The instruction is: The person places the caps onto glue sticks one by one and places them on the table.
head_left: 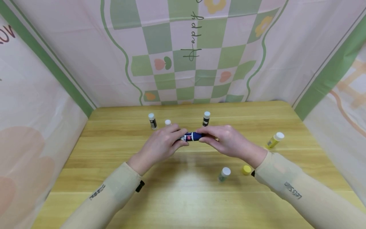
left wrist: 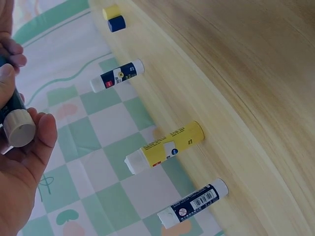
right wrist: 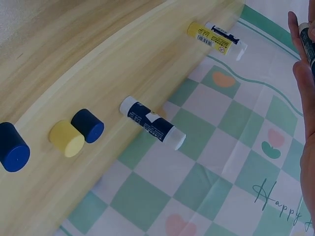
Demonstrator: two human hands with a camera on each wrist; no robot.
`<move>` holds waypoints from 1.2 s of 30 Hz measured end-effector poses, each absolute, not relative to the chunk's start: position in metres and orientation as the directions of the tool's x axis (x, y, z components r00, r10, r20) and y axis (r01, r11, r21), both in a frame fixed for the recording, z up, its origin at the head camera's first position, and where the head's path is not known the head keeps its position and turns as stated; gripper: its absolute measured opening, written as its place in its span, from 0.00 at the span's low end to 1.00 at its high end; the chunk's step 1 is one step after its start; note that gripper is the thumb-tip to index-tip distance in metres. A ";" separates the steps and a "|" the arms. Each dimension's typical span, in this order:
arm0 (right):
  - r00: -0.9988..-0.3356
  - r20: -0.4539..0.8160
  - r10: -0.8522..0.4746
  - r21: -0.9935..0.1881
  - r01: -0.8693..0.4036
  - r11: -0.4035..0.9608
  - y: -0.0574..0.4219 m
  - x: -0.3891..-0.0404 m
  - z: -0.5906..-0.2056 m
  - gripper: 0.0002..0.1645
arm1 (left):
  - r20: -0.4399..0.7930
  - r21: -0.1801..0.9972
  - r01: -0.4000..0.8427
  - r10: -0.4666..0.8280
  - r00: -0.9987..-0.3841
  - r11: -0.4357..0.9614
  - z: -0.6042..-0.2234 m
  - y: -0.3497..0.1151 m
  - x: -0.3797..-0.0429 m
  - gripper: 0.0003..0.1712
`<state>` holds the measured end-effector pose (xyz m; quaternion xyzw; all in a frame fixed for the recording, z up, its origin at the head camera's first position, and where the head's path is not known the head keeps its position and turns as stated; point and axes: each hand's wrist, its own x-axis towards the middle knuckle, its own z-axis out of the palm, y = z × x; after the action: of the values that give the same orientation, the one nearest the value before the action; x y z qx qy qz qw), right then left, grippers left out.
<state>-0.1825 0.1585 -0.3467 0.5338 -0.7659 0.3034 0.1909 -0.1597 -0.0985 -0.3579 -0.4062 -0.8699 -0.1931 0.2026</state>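
In the head view a navy glue stick (head_left: 190, 137) with a white band is held level above the table between two hands. My left hand (head_left: 160, 143) grips its left end with thumb and fingers. The right hand (head_left: 221, 139) pinches its navy right end between thumb and fingers. The left wrist view shows the white round end (left wrist: 20, 129) of the glue stick by the left fingers. In the right wrist view the right hand (right wrist: 307, 98) shows only at the edge, partly cut off. Behind the hands stands a dark glue stick (head_left: 206, 119) with a white end.
More dark glue sticks stand at the back left, one (head_left: 152, 121) fully visible, another (head_left: 168, 122) partly hidden by the left hand. A yellow glue stick (head_left: 275, 140) stands at right. A white-topped tube (head_left: 224, 174) and a yellow cap (head_left: 246, 170) are nearer. Navy caps (right wrist: 14, 147) show too.
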 end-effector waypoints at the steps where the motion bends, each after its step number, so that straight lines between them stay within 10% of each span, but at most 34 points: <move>1: -0.357 0.616 -0.702 -0.262 -0.933 0.245 0.158 -0.183 -0.347 0.17 | 0.510 0.171 0.785 0.628 -0.587 0.595 -0.358 -0.098 -0.160 0.16; 36: -0.367 0.622 -0.691 -0.282 -0.929 0.239 0.157 -0.182 -0.351 0.22 | 0.541 0.144 0.789 0.620 -0.568 0.597 -0.362 -0.095 -0.160 0.15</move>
<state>-0.1817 0.1571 -0.3506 0.5302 -0.7641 0.3156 0.1884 -0.1601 -0.0947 -0.3617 -0.4075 -0.8650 -0.1888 0.2237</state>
